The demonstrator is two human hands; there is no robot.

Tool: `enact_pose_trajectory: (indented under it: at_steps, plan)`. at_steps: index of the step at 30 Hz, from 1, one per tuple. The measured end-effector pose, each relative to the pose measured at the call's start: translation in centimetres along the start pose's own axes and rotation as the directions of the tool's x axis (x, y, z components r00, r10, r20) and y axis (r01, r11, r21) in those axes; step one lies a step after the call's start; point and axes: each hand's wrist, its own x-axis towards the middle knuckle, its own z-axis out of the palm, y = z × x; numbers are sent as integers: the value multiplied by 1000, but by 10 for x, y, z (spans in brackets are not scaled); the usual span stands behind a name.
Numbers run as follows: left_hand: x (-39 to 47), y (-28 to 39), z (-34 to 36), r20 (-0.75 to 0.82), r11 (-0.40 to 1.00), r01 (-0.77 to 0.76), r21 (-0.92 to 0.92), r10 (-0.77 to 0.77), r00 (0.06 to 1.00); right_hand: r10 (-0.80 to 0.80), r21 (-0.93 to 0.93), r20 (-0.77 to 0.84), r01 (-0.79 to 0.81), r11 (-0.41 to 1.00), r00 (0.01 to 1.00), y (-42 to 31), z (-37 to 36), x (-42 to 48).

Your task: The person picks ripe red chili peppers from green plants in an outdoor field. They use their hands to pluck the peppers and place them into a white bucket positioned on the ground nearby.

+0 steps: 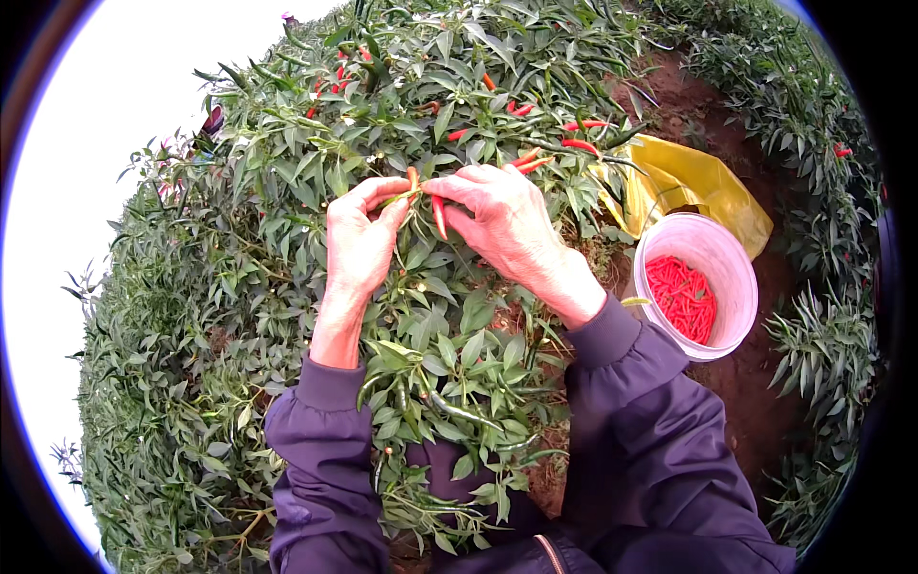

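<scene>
My left hand pinches a green chili stem between thumb and fingertips, among the leaves of a chili plant. An orange-red chili pepper points upward at those fingertips. Close beside it, my right hand has thumb and forefinger closed at the stem end of a red chili pepper, which hangs tip down. Whether this pepper is still joined to the plant is hidden by the fingers. Behind the right hand, more orange-red peppers stick out of the foliage.
A whitish plastic bucket partly filled with picked red chilies stands to the right. Behind it lies a yellow plastic bag on a reddish soil path. Another row of plants borders the path. Green chilies hang near my lap.
</scene>
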Motion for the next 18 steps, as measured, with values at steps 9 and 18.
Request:
enact_pose_trajectory:
  at_steps: [9, 18]
  plan:
    - [-37, 1, 26, -81, 459, -331, 825, 675, 733, 411, 793, 606, -559, -242, 682, 3, -20, 1]
    - [-62, -8, 49, 93, 327, -396, 858, 659, 747, 411, 599, 447, -608, 522, 794, 19, -37, 20]
